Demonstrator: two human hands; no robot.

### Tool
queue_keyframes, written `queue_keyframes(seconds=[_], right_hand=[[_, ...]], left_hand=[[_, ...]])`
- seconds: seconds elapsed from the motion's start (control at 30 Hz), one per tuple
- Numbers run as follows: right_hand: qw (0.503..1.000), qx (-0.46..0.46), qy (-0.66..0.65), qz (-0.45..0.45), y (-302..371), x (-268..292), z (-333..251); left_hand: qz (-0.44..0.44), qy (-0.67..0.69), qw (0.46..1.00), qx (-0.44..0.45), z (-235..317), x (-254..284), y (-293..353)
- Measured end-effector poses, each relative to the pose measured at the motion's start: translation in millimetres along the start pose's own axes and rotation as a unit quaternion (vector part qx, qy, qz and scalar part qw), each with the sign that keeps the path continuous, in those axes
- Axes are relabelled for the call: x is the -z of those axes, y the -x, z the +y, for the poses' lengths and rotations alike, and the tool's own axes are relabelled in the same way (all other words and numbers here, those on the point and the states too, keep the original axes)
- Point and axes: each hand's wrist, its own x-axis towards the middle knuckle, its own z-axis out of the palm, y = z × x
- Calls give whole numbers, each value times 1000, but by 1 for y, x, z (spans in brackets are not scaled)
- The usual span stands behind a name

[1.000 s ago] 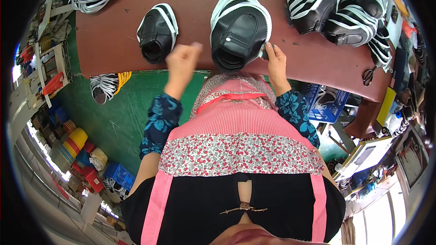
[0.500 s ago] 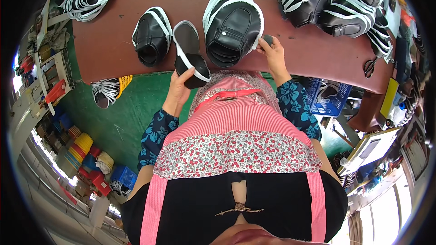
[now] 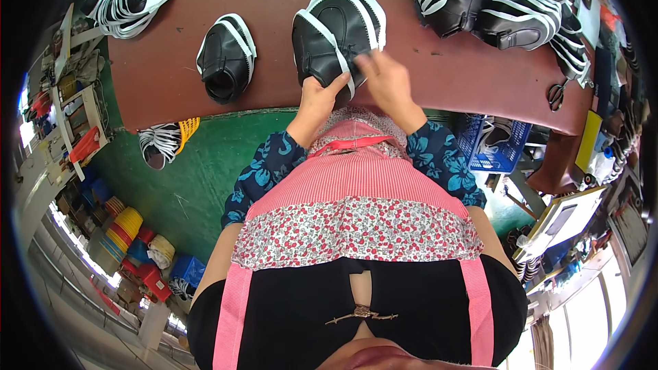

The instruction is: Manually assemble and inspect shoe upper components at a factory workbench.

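Observation:
My left hand (image 3: pixel 319 106) is closed on the heel end of a black shoe upper (image 3: pixel 313 51) with a white edge strip. This upper lies against a stack of like black uppers (image 3: pixel 353 17) at the middle of the table. At its right side is my right hand (image 3: pixel 391 85), whose fingers are smeared by motion, so whether they hold anything does not show. A smaller pile of black uppers with white edging (image 3: pixel 226 55) stands to the left, touched by neither hand.
More bundles of black uppers with white strips (image 3: pixel 456 0) lie at the table's far right, and another bundle (image 3: pixel 137 0) at the far left. Black scissors (image 3: pixel 556 96) rest near the right edge of the brown table (image 3: pixel 480 89). A blue crate (image 3: pixel 497 147) stands below.
My left hand has brought the shoe upper rightward onto the middle stack and turned it over. My right hand has moved left to it; the small dark piece it held is no longer visible.

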Motion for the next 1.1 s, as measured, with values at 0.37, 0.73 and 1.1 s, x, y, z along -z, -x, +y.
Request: queue_keyframes(seconds=[0.37, 0.73, 1.1], right_hand=[[993, -96, 11, -69, -25, -11, 20], [976, -128, 66, -161, -6, 4, 26], [981, -143, 114, -66, -32, -4, 100]], left_hand=[[45, 123, 989, 68, 22, -18, -17], [48, 130, 986, 97, 24, -27, -17], [57, 146, 985, 68, 11, -30, -24]])
